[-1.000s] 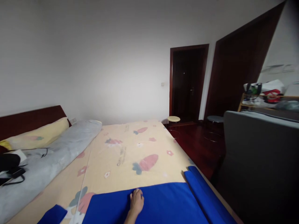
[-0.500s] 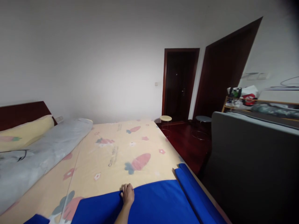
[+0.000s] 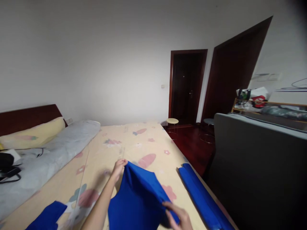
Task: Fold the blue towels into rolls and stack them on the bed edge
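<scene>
A piece of blue cloth (image 3: 136, 201) is lifted off the bed and hangs between my two hands. My left hand (image 3: 119, 167) pinches its upper left corner. On the lower right edge, my right hand (image 3: 178, 215) grips the fabric, slightly blurred, with the thumb below and the fingers on top. The cloth sags in folds from the left corner, and its lower part runs out of view. To the right lies a long rolled or folded blue cloth (image 3: 203, 198) along the bed's edge. Another blue piece (image 3: 49, 217) rests at the lower left.
The bed (image 3: 115, 137) has a cream sheet with carrot and flower prints. A grey-white quilt (image 3: 69, 140) and yellow pillow (image 3: 38, 132) lie left, with a black object (image 3: 8, 166) on the quilt. A dark panel (image 3: 256, 166) stands right. Beyond the bed is a stool (image 3: 172, 121).
The blue cloth, spread flat under one hand before, is now raised and held by both hands. A second hand has come into view. The camera has turned slightly left.
</scene>
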The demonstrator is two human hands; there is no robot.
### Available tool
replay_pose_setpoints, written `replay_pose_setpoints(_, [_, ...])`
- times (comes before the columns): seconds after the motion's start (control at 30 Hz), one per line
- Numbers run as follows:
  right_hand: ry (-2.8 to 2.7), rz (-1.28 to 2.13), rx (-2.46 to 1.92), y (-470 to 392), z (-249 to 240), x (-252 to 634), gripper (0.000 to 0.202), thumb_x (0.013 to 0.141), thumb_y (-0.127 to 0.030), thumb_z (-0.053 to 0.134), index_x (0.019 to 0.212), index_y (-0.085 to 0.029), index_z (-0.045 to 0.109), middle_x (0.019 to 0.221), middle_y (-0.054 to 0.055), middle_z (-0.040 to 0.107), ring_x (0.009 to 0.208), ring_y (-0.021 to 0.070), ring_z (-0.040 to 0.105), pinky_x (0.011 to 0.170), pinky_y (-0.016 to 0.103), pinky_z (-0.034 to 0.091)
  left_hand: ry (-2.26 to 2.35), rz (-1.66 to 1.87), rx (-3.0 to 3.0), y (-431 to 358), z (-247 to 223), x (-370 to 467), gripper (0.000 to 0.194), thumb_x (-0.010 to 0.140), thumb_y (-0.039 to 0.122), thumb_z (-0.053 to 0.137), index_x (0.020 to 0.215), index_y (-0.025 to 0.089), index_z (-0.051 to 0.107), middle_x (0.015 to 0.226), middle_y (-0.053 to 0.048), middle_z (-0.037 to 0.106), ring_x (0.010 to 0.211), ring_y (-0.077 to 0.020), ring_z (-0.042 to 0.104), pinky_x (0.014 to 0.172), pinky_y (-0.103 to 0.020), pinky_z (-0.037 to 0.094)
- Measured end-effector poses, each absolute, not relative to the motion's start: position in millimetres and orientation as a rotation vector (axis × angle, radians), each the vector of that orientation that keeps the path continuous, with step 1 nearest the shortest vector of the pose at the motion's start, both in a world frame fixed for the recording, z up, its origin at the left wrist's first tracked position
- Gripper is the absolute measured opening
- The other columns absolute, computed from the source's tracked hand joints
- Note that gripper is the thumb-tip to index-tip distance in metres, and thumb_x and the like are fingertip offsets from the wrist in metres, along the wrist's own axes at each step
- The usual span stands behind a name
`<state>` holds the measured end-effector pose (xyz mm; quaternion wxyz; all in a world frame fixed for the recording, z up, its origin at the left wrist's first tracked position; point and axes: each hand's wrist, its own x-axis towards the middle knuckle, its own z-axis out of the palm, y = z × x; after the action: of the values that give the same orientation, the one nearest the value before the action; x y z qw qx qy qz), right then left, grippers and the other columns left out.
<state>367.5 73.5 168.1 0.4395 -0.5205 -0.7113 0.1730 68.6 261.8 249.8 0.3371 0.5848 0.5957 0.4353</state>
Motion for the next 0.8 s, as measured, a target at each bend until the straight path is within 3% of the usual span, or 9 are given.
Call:
replay_pose_setpoints(0.17, [-1.395,0.64,-1.039,132,284,396,0.036,0.072,-0.054,0.069,0.089,-0.022,0.073,0.084,0.008,0.073,0.076,0.0229,0.068,0.073,0.034,0.056,1.278,1.423,1.37,213,340,17,0.056,0.061,0.054,0.072,0.102,0.018,0.06,0.077,-0.001,0.068,0.071,-0.014,0.063,0.071,-0.028,0.046])
replay_pose_setpoints(0.33, [-1.352,0.86,-0.905,178,358,397,0.059,0.064,-0.057,0.076,0.107,-0.017,0.07,0.076,0.004,0.071,0.075,0.0191,0.065,0.075,0.035,0.054,1.166,1.467,1.305,162,395,-6,0.05,0.059,0.045,0.08,0.097,0.015,0.069,0.083,-0.006,0.073,0.075,-0.0168,0.065,0.075,-0.031,0.049])
replay_pose_setpoints(0.63, [-1.411,0.928,-0.858,204,393,388,0.055,0.059,-0.052,0.079,0.097,-0.013,0.072,0.066,0.002,0.068,0.067,0.015,0.06,0.072,0.033,0.05,1.302,1.58,1.37,115,428,-4,0.043,0.053,0.039,0.084,0.086,0.014,0.072,0.081,-0.005,0.072,0.073,-0.0145,0.062,0.07,-0.027,0.047])
replay_pose_setpoints(0.8, [-1.432,0.902,-0.85,199,402,385,0.052,0.058,-0.053,0.079,0.093,-0.015,0.073,0.072,0.005,0.07,0.071,0.017,0.061,0.073,0.034,0.05,1.338,1.614,1.388,106,434,-5,0.042,0.05,0.04,0.085,0.082,0.015,0.072,0.079,-0.004,0.072,0.071,-0.0146,0.06,0.067,-0.028,0.047])
